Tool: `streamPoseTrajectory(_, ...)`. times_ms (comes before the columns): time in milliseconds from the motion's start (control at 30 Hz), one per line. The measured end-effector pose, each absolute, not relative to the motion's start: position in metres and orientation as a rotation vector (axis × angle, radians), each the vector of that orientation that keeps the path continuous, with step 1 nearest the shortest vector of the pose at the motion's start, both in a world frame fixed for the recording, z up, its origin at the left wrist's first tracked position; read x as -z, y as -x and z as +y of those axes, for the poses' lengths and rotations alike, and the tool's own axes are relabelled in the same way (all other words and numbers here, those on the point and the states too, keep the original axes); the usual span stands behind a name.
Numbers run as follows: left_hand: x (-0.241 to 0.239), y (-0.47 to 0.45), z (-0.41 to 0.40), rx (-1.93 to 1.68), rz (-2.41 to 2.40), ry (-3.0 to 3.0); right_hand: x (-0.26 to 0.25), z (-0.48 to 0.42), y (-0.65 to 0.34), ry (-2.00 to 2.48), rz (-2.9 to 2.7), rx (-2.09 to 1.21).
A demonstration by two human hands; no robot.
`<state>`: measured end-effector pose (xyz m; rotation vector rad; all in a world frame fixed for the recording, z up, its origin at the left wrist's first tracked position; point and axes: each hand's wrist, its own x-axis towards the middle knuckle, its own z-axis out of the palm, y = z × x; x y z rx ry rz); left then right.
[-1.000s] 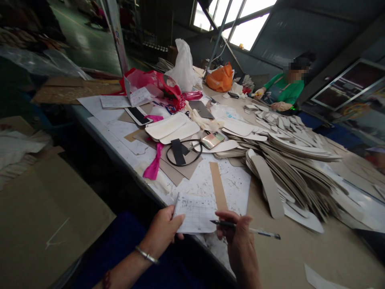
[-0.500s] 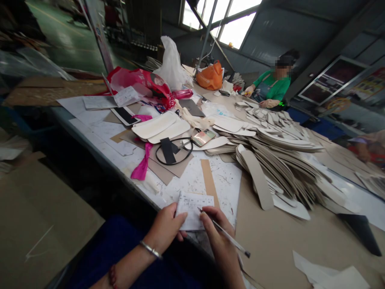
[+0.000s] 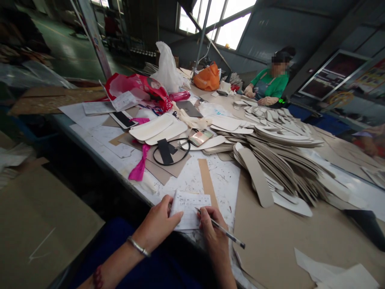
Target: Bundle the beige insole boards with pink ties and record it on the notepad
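A small notepad point(image 3: 188, 218) with rows of writing lies at the near edge of the table. My left hand point(image 3: 161, 220) grips its left side, the thumb on top of the page and the fingers round the edge. A pen point(image 3: 227, 233) is pinched in my right hand point(image 3: 213, 226), its tip at the written lines and its dark end pointing down to the right. A tan strip point(image 3: 207, 180) lies just behind the notepad. Farther back are a black cord loop point(image 3: 155, 154) and a magenta cloth strip point(image 3: 140, 166).
Stacked curved board pieces point(image 3: 276, 160) spread over the table's right half. Behind are a phone point(image 3: 200, 137), a red bag point(image 3: 138, 88), a white plastic bag point(image 3: 167, 68) and an orange bag point(image 3: 207, 77). A co-worker in green point(image 3: 270, 88) handles pieces at the far side.
My left hand and the notepad have shifted slightly left in the view. The pen remains in my right hand, its tip still at the page. The co-worker's hands have moved a little.
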<state>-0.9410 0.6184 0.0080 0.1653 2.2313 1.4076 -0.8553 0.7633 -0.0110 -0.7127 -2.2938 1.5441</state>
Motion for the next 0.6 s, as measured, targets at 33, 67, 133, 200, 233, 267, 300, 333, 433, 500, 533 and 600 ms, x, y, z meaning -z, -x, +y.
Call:
streamPoseTrajectory(33,-0.006,0.94,0.618,-1.431,2.225,-0.164,0.012,0.764,0.855,0.716,-2.292,-1.55)
streamPoseTrajectory(67,-0.004,0.939,0.618,-1.455,2.205,-0.17,0.013,0.764,0.855,0.72,-2.288,-1.561)
streamPoseTrajectory(133,-0.001,0.937,0.617,-1.491,2.143,-0.202,0.014,0.765,0.855,0.725,-2.268,-1.603)
streamPoseTrajectory(200,0.0,0.936,0.618,-1.51,2.08,-0.226,0.015,0.766,0.854,0.723,-2.241,-1.659)
streamPoseTrajectory(233,0.0,0.937,0.618,-1.526,2.047,-0.23,0.015,0.767,0.853,0.717,-2.228,-1.684)
streamPoseTrajectory(267,0.0,0.937,0.619,-1.554,2.013,-0.228,0.015,0.767,0.853,0.711,-2.214,-1.702)
streamPoseTrajectory(300,0.001,0.938,0.621,-1.594,1.976,-0.219,0.015,0.768,0.853,0.704,-2.199,-1.714)
streamPoseTrajectory(333,0.001,0.939,0.622,-1.635,1.942,-0.199,0.015,0.768,0.853,0.698,-2.183,-1.718)
streamPoseTrajectory(433,0.004,0.94,0.624,-1.677,1.956,-0.112,0.014,0.77,0.854,0.699,-2.156,-1.685)
streamPoseTrajectory(500,0.006,0.939,0.624,-1.615,2.058,-0.095,0.012,0.771,0.854,0.712,-2.178,-1.629)
streamPoseTrajectory(533,0.007,0.939,0.624,-1.576,2.116,-0.107,0.012,0.772,0.854,0.716,-2.194,-1.607)
streamPoseTrajectory(600,0.007,0.937,0.623,-1.511,2.212,-0.15,0.01,0.772,0.854,0.72,-2.217,-1.599)
